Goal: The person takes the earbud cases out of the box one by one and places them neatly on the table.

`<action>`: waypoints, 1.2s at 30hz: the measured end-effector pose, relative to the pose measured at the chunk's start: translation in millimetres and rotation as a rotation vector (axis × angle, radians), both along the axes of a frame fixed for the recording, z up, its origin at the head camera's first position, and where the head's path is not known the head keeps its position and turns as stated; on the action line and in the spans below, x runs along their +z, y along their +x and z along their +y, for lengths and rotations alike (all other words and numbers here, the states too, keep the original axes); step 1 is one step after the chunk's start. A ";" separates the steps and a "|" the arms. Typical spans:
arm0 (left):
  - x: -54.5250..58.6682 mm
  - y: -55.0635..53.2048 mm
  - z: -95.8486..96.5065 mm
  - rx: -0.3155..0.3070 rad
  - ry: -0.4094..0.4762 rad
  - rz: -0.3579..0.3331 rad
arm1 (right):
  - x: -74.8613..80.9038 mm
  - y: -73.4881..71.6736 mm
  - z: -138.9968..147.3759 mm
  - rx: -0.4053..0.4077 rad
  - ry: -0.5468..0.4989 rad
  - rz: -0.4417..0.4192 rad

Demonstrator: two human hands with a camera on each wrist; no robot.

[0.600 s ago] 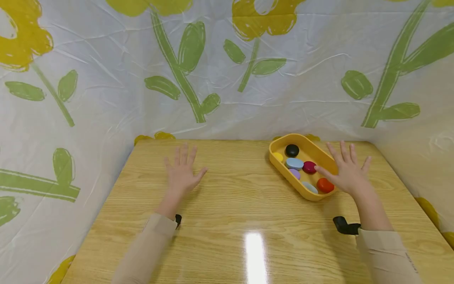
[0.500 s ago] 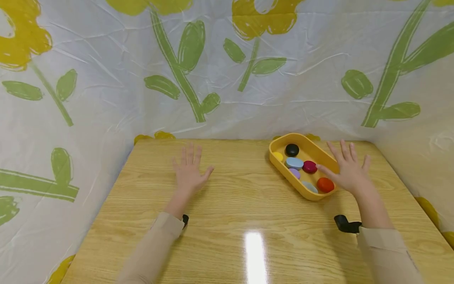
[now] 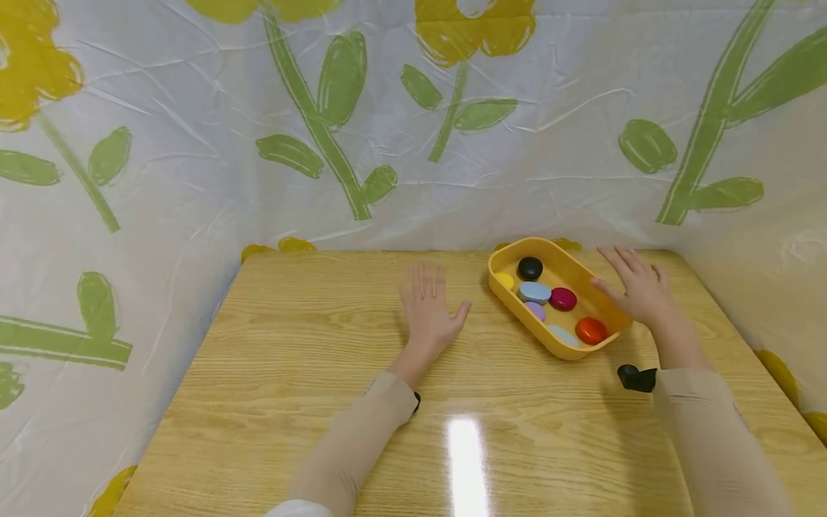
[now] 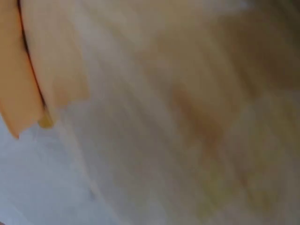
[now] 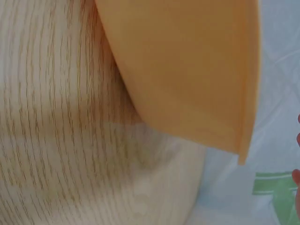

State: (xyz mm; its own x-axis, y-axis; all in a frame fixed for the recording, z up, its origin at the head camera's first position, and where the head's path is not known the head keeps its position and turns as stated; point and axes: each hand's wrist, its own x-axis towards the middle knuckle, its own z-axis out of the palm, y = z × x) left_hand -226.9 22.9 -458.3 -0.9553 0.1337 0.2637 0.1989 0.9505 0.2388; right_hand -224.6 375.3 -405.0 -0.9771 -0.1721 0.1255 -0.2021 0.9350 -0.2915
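The orange tray [image 3: 549, 345] stands on the wood-grain table [image 3: 271, 402], its middle just past 3 o'clock in the head view. It holds 7 smooth pieces: black [image 3: 530, 269] toward 11 o'clock, yellow [image 3: 505, 281] at 10, light blue [image 3: 535, 292] at 9, dark red [image 3: 563, 299] at centre, purple [image 3: 535, 311] at 8, pale grey [image 3: 563, 335] at 6, red-orange [image 3: 591, 331] at 4.

The left hand [image 3: 429, 316] is flat and spread, holding nothing, at the tray's 9 o'clock and apart from it. The right hand [image 3: 645, 291] is at its 3 o'clock, fingers loosely extended, gripping nothing; the thumb overlaps the rim, contact undetermined.

The right wrist view adds the tray's plain outer wall at 12 to 1 o'clock and partial fingertips [image 5: 298, 176] at 3 to 4. The left wrist view is mostly blurred, with orange wall at 10 o'clock. Printed green stems and yellow flowers mark the white sheeting [image 3: 200, 143].
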 end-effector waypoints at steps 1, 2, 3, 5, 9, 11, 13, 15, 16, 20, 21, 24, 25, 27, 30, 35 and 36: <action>-1.9 0.9 7.6 0.001 0.005 -0.004 | -1.0 -1.8 2.1 0.003 -0.003 -0.004; -3.9 1.7 15.2 0.003 0.014 -0.011 | -2.1 -3.5 4.0 0.007 -0.003 -0.009; -5.6 2.6 22.9 0.007 0.028 -0.016 | -2.9 -4.9 5.6 0.010 -0.004 -0.016; -9.4 4.3 38.6 0.013 0.061 -0.027 | -5.2 -7.9 8.9 0.015 0.002 -0.024; -14.2 8.0 71.3 0.015 0.120 -0.069 | -8.6 -14.0 15.1 0.017 0.031 -0.029; -15.1 10.2 86.4 0.018 0.147 -0.092 | -9.8 -17.2 17.5 0.020 0.046 -0.036; -15.3 12.7 99.0 0.025 0.171 -0.109 | -11.1 -20.2 19.4 0.023 0.068 -0.058; -15.8 15.0 109.0 0.041 0.198 -0.122 | -14.5 -23.8 21.1 0.028 0.092 -0.079; -15.9 16.0 113.1 0.053 0.199 -0.123 | -16.3 -25.1 21.5 0.032 0.103 -0.090; -15.0 18.8 127.2 0.089 0.242 -0.155 | -22.8 -27.7 23.0 0.043 0.115 -0.103; -14.2 19.3 130.4 0.102 0.251 -0.163 | -23.5 -27.4 22.9 0.044 0.114 -0.100; -12.2 20.8 139.3 0.146 0.278 -0.195 | -24.3 -26.8 22.9 0.043 0.105 -0.107; -11.6 21.6 142.0 0.164 0.280 -0.204 | -24.5 -26.7 22.6 0.043 0.110 -0.112; -10.4 23.7 147.2 0.195 0.278 -0.230 | -24.8 -26.6 21.5 0.044 0.119 -0.125; -9.4 27.0 154.6 0.226 0.263 -0.262 | -25.3 -26.9 19.9 0.046 0.128 -0.155; -7.4 30.3 161.9 0.258 0.204 -0.261 | -27.8 -26.9 20.8 0.035 0.132 -0.225; -7.2 30.6 162.4 0.263 0.196 -0.261 | -28.6 -26.8 21.7 0.034 0.133 -0.242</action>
